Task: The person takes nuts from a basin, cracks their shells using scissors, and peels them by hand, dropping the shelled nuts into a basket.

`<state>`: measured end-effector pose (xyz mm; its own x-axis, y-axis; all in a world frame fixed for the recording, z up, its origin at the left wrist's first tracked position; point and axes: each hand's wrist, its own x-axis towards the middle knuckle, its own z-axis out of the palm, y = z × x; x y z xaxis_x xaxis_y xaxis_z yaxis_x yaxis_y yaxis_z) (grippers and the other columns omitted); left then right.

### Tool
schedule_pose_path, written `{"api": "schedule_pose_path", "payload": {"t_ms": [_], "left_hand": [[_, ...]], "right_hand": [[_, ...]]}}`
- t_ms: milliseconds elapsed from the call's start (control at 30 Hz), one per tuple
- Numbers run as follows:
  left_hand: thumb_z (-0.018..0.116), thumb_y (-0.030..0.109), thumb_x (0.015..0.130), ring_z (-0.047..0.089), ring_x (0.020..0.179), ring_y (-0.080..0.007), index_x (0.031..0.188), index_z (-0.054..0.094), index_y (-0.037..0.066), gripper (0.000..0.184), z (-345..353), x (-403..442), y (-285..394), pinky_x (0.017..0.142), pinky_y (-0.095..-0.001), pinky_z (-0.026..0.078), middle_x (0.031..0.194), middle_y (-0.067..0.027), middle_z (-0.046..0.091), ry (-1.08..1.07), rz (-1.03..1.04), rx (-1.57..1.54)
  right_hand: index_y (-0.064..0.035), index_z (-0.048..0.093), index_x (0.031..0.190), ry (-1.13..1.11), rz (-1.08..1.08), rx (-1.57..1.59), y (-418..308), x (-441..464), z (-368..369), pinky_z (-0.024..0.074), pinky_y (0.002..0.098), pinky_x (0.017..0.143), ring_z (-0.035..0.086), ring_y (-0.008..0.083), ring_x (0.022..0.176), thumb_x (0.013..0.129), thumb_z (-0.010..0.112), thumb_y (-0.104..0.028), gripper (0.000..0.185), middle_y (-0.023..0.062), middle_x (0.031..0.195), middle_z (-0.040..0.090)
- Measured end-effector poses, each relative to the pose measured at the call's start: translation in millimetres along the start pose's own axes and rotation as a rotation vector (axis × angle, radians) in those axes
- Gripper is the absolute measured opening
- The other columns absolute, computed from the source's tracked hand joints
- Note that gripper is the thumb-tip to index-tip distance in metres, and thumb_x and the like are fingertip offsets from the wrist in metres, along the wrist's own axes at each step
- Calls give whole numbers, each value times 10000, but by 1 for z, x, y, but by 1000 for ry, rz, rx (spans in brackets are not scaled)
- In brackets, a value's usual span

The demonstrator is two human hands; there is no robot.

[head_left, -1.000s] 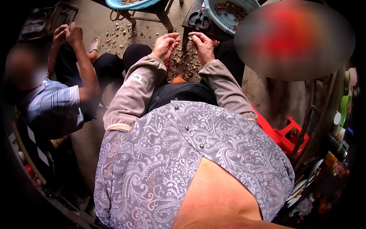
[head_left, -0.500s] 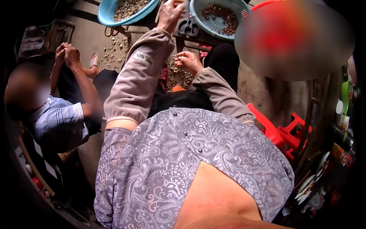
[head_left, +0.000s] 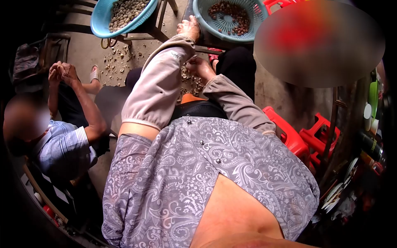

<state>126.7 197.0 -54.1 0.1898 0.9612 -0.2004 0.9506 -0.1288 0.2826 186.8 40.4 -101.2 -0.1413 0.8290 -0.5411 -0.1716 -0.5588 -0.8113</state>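
My left hand (head_left: 189, 29) is at the edge of a dark stand, left of the pale blue-green basket (head_left: 258, 18). Its fingers are bent together; whatever they hold is hidden. Lower down, my right hand (head_left: 202, 68) is partly covered by the left sleeve. Its fingers are curled in, and I cannot make out anything in them. Small reddish-brown kernels (head_left: 240, 28) lie in that basket. A bright blue basket (head_left: 149, 11) to the left holds many tan nuts in their shells (head_left: 126, 14).
Broken shells (head_left: 118, 60) litter the floor. A co-worker's hands (head_left: 62, 73) are held together at the left. Red plastic stools (head_left: 291, 134) stand at my right. The blue basket rests on a wooden stool (head_left: 155, 32). A blurred area covers the upper right.
My left hand has come down beside the stand, and its sleeve now overlaps my right hand. My right fingers have curled in more. The view has shifted slightly; the black scissor-like handles no longer show.
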Motion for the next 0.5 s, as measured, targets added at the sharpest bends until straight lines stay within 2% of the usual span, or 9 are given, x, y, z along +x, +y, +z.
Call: {"api": "schedule_pose_path", "payload": {"t_ms": [33,100,133,200,267,300,333,400,500], "left_hand": [[654,294,761,568,1030,-422,1245,370,18,625,-9,-2,-8,887,-455,462,1072,-278,577,-60,4,-36],[645,310,745,579,1024,-422,1250,372,-5,655,-34,-18,-30,886,-430,464,1029,-294,606,-103,83,-99],[657,335,754,604,993,-373,1260,392,-26,675,-41,-22,-46,862,-418,475,1034,-240,622,-161,91,-171],[645,344,787,612,911,-259,1252,434,-23,629,-69,-53,-74,747,-350,497,1059,-149,619,-438,-66,-679],[620,334,827,554,806,-135,1271,444,-11,589,-68,-90,-94,638,-244,444,1068,-68,588,-449,-105,-987],[615,336,834,510,757,-80,1234,478,11,533,-78,-115,-97,587,-188,377,1033,-47,592,-534,-43,-1187],[623,346,830,486,705,-44,1169,506,23,482,-81,-137,-90,569,-192,364,934,-8,602,-468,-89,-1219],[629,353,826,496,644,-50,1045,559,35,393,-87,-177,-80,545,-193,366,804,16,597,-351,-134,-1287],[613,296,826,540,598,-79,899,607,18,287,-78,-208,-85,533,-213,410,675,1,576,-257,-64,-1142]], "right_hand": [[4,603,1051,23,6,4,6,7,-5,469,261,544,577,127,628,775,702,-158,335,65,799,633],[-3,580,1058,92,-44,282,-4,0,4,472,245,583,578,126,670,789,671,-79,294,56,841,624],[-9,572,1053,122,-76,390,-14,-5,9,475,241,595,579,127,681,802,662,-61,272,53,855,618],[-47,566,1005,55,-99,559,-29,-17,12,513,242,654,620,138,746,855,637,-54,166,41,871,619],[-63,572,1004,47,-132,551,-34,-17,14,520,239,667,634,137,775,865,633,-69,153,31,878,629],[-91,586,1023,20,-155,544,-39,-23,16,514,223,679,639,117,809,875,629,-101,154,25,897,650],[-75,584,984,13,-154,571,-42,-23,18,519,230,663,635,124,781,871,635,-96,126,21,874,637],[-81,585,978,1,-160,602,-45,-26,21,516,225,663,628,117,773,873,631,-91,115,18,869,637],[-81,582,972,-29,-166,641,-41,-22,23,516,223,658,618,116,767,871,628,-74,111,25,880,642]]}}
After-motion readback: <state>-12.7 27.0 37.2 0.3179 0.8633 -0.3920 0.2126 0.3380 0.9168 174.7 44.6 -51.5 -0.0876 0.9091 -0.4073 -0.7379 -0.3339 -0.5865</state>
